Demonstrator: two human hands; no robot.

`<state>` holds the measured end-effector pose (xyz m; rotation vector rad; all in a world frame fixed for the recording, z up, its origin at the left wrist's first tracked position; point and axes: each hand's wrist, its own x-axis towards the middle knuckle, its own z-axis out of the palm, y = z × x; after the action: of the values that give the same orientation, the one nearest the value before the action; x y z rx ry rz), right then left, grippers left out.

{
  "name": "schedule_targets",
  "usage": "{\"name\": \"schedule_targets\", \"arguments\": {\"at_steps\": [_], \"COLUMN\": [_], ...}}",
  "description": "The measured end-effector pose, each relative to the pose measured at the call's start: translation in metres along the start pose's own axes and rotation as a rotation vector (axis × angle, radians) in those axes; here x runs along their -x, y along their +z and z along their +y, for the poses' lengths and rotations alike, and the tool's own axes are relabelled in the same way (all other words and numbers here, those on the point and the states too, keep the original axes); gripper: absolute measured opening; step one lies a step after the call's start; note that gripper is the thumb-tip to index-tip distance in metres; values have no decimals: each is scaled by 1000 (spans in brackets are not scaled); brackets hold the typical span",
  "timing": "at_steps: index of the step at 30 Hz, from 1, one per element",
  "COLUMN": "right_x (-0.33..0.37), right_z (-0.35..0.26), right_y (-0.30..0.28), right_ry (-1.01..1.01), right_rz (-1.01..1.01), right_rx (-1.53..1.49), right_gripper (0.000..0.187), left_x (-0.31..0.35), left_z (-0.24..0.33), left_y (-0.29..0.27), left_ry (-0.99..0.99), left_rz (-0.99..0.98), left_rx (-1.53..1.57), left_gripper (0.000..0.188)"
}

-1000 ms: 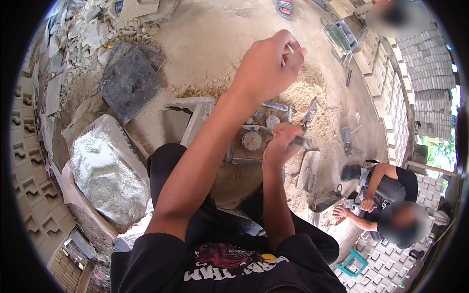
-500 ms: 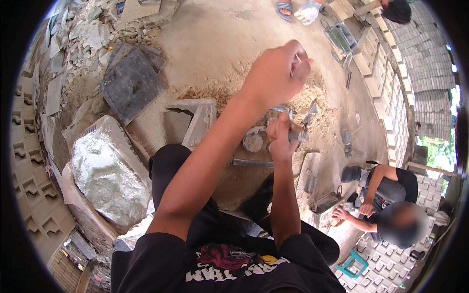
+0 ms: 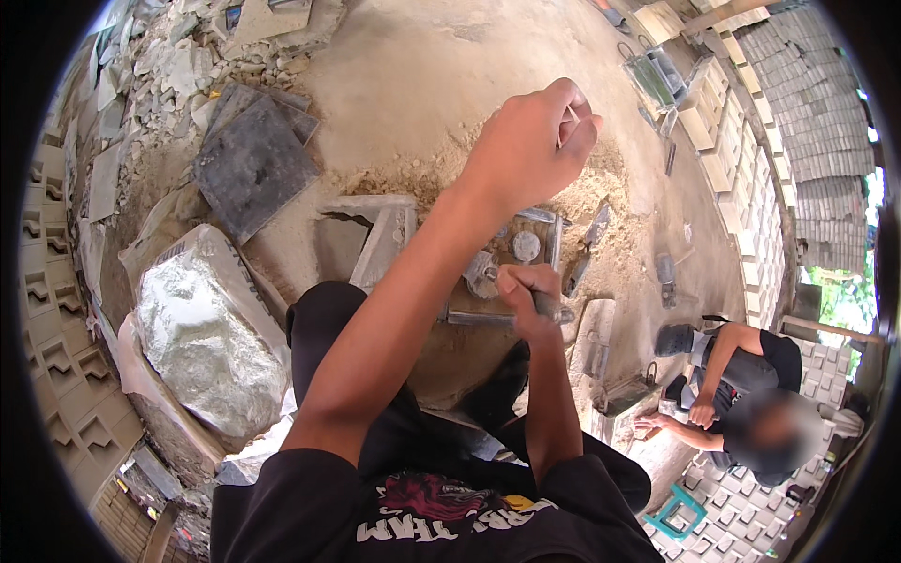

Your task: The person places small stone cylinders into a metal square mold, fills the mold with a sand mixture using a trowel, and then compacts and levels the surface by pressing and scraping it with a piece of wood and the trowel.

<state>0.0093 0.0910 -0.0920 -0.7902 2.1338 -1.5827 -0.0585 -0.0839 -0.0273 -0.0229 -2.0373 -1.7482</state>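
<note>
Dusty floor (image 3: 422, 89) surrounds the frame (image 3: 483, 318), where the right hand (image 3: 527, 285), clenched round a tool (image 3: 546, 304), has swung nearer, apparently bringing work to the left disc (image 3: 477, 282), while the left hand (image 3: 538, 141) stays loosely curled, contents unclear.

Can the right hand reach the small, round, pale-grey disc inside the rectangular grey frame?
Probably yes: the bare right hand is close to the disc, which looks uncovered, though the hand grips a grey-handled tool.

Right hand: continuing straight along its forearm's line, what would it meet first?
The right hand would likely first meet the small grey disc, though depth is unclear: it may pass above.
</note>
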Motion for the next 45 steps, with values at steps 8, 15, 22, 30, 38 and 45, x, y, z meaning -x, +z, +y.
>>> {"name": "schedule_targets", "arguments": {"at_steps": [8,15,22,30,38,45], "right_x": [-4,-21,-26,-56,-78,-84], "right_z": [23,35,33,49,22,2], "right_y": [-2,1,6,14,7,-30], "right_ry": [-101,43,-39,-68,-34,-69], "right_rz": [48,90,128,378,735,910], "right_rx": [-170,-200,-321,-499,-216,-449], "right_gripper": [36,40,32,36,42,36], "left_x": [0,-1,-5,-2,-6,-7], "left_z": [-1,3,2,2,1,-3], "left_y": [0,-6,-14,-10,-18,-12], "left_ry": [45,3,-16,23,-17,-14], "left_rz": [27,6,29,2,31,-1], "left_rx": [22,-2,60,-37,-4,-30], "left_gripper": [21,22,24,25,23,22]}}
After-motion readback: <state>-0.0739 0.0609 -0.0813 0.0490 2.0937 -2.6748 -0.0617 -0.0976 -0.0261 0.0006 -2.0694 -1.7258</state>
